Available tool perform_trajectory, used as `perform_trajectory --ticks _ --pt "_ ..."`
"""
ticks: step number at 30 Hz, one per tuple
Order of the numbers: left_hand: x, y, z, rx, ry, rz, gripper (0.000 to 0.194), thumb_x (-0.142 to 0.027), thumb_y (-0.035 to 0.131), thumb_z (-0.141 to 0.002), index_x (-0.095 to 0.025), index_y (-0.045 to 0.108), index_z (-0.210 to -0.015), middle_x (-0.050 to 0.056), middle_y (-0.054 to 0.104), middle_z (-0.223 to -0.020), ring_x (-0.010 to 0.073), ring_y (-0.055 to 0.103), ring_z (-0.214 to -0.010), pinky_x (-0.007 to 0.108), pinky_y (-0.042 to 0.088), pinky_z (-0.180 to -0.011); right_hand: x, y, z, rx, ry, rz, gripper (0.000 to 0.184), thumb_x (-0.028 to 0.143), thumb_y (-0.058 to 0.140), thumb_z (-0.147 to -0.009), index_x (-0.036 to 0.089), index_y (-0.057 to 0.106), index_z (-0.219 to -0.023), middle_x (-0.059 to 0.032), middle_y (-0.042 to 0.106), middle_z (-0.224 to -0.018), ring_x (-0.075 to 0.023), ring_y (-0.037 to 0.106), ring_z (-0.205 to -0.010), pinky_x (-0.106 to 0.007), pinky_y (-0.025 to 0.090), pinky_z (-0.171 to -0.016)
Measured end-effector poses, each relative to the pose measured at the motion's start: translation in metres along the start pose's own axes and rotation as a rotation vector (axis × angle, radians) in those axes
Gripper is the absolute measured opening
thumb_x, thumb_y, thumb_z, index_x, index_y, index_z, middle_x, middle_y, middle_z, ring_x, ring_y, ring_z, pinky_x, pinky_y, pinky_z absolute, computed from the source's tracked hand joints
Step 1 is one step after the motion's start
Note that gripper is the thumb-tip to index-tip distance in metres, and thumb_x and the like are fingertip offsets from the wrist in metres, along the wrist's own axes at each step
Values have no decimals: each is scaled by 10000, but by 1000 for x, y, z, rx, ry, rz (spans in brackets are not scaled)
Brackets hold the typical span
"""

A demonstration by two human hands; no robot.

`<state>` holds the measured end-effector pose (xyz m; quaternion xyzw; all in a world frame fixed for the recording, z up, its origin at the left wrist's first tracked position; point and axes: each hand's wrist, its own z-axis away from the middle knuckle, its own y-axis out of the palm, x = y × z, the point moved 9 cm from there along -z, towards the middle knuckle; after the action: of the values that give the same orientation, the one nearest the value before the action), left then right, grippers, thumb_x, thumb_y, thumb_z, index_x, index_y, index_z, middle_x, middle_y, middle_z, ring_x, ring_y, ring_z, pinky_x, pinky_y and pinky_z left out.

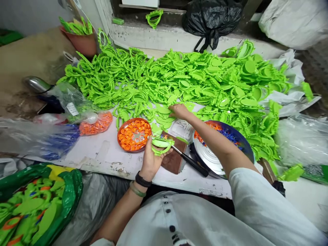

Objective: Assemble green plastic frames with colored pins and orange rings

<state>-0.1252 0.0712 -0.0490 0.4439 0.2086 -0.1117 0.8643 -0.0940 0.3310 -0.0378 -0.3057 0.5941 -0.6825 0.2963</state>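
My left hand (150, 160) grips a green plastic frame (162, 143) with an oval plate in it. Small blue and orange bits sit along the frame's upper edge. At the near edge of the heap, my right hand (180, 111) touches the green oval plates (164, 118), its fingertips slightly apart. A round dish of orange rings (133, 135) stands left of my left hand. Below my right forearm is a blue-rimmed pan (246, 147) holding orange and blue bits and a silver lid-like disc (210, 159). A black-handled tool (193, 164) lies across a brown block (170, 162).
A large heap of green parts (205, 77) covers the table's back. Bags of orange pieces (96, 123) and blue pieces (63, 140) lie left. A green sack (74, 184) of mixed parts stands lower left. A black bag (212, 18) rests on the ledge; clear plastic (302, 136) lies right.
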Motion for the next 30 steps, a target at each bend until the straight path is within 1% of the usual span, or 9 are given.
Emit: perform_trajectory --ticks 3,7,13,15,18,21,23,26,30 --pt "-3 3 1 54 16 21 460 -579 544 -898 -177 622 -1107 106 711 -1003 263 708 -878 462 616 -745 5 2 -3 -12 19 -12 448 390 637 -909 101 641 -1252 -212 667 -1227 -313 596 -1149 -369 422 -942" --pt "-4 5 1 98 44 22 512 -621 470 -917 -195 624 -1154 108 699 -1085 272 700 -933 488 602 -794 17 3 -6 -49 37 -35 543 425 629 -911 97 584 -1342 -219 621 -1312 -312 576 -1172 -361 417 -935" --pt "-2 0 3 139 44 9 592 -689 474 -880 -194 619 -1172 121 698 -1071 279 693 -937 488 593 -785 38 -12 -2 -108 36 -91 327 273 602 -927 31 702 -1121 -220 704 -1106 -249 632 -983 -306 423 -852" --pt "-3 -3 3 142 39 13 609 -698 468 -879 -191 616 -1182 126 699 -1070 277 691 -932 474 593 -767 44 -27 18 -167 31 -120 355 276 574 -948 8 679 -1156 -227 693 -1111 -240 627 -976 -311 423 -856" --pt "-5 -4 2 159 38 18 611 -698 425 -896 -189 621 -1173 128 698 -1090 273 690 -926 458 592 -751 62 -48 73 -256 -24 -178 434 380 488 -1000 64 626 -1264 -174 680 -1139 -210 619 -989 -304 440 -868" --pt "-4 0 1 184 37 16 580 -686 398 -912 -215 631 -1158 110 692 -1147 261 682 -968 438 587 -776 104 -61 141 -339 -274 -300 405 416 560 -959 125 655 -1224 -139 678 -1059 -227 616 -965 -343 481 -863" --pt "-1 3 0 186 38 21 553 -677 410 -913 -230 641 -1142 99 688 -1177 256 671 -1011 422 582 -796 124 -61 173 -356 -359 -309 386 409 554 -959 141 659 -1216 -146 667 -1020 -257 601 -970 -383 499 -851" --pt "3 6 1 180 40 23 521 -666 451 -900 -235 652 -1114 94 693 -1163 256 665 -1024 411 582 -793 134 -55 192 -346 -354 -269 378 396 524 -970 158 646 -1237 -152 653 -1018 -278 582 -967 -418 506 -845" --pt "9 5 5 183 20 -28 520 -678 446 -894 -246 646 -1103 82 687 -1175 236 670 -963 399 584 -768 134 -52 193 -345 -334 -258 380 380 521 -971 160 633 -1260 -159 649 -1055 -285 574 -986 -433 506 -864"
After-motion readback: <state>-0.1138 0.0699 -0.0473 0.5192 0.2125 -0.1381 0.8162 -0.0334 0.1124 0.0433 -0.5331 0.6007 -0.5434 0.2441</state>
